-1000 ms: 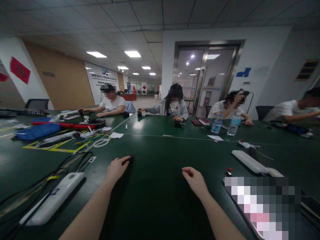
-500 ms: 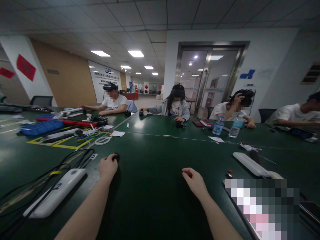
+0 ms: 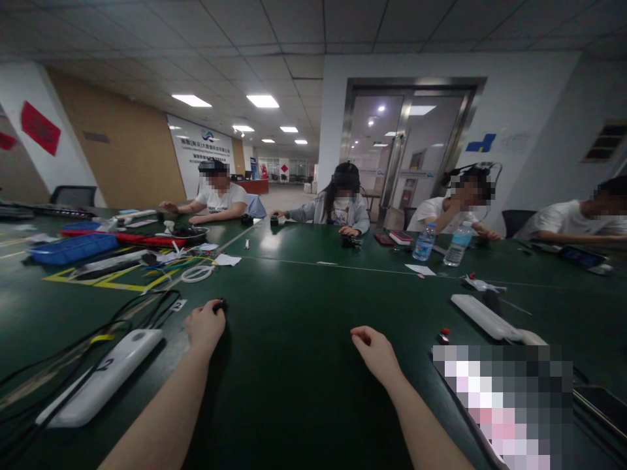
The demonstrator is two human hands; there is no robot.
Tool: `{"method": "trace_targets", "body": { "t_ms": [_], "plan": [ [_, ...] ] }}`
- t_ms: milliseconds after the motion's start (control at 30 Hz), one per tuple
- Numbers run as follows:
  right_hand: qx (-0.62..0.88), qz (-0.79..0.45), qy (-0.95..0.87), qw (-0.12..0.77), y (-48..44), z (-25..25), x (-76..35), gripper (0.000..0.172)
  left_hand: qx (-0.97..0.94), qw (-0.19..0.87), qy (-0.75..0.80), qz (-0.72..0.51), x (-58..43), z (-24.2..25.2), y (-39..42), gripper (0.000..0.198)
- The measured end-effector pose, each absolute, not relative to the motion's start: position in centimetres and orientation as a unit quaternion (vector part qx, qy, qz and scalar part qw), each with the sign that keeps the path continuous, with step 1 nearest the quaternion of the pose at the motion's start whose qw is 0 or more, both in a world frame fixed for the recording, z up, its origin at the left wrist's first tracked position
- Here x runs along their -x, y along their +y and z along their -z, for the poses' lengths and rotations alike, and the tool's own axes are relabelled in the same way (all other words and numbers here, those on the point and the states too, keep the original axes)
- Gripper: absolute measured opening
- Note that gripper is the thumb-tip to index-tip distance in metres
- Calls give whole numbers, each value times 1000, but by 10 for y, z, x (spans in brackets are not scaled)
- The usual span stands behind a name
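- The left hand (image 3: 206, 329) grasped a small black object (image 3: 221, 305), its fingers curled over the piece on the green table (image 3: 294, 365).
- That object sat at the far end of the grip, by the thumb and fingertips, partly hidden by the hand.
- Left of this hand lay black cables (image 3: 117, 321) with a "2" tag (image 3: 179, 305); nearer, on the left, was a white oblong case (image 3: 125, 362).
- The right hand (image 3: 377, 351) was loosely curled, well apart on the right; whether it held anything could not be told.
- Farther right lay a red-topped item (image 3: 443, 336).
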State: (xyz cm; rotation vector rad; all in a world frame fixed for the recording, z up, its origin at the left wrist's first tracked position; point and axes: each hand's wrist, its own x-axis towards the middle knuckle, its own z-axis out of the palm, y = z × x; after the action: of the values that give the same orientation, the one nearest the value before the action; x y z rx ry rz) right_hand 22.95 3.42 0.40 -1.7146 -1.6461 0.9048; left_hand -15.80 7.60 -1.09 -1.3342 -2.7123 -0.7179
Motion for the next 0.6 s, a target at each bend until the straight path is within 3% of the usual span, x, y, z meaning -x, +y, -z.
{"method": "trace_targets", "body": {
  "t_ms": [600],
  "plan": [
    [645, -347, -616, 289, 32, -5, -228, 24, 405, -28, -878, 256, 157, 9, 76, 41]
  ]
}}
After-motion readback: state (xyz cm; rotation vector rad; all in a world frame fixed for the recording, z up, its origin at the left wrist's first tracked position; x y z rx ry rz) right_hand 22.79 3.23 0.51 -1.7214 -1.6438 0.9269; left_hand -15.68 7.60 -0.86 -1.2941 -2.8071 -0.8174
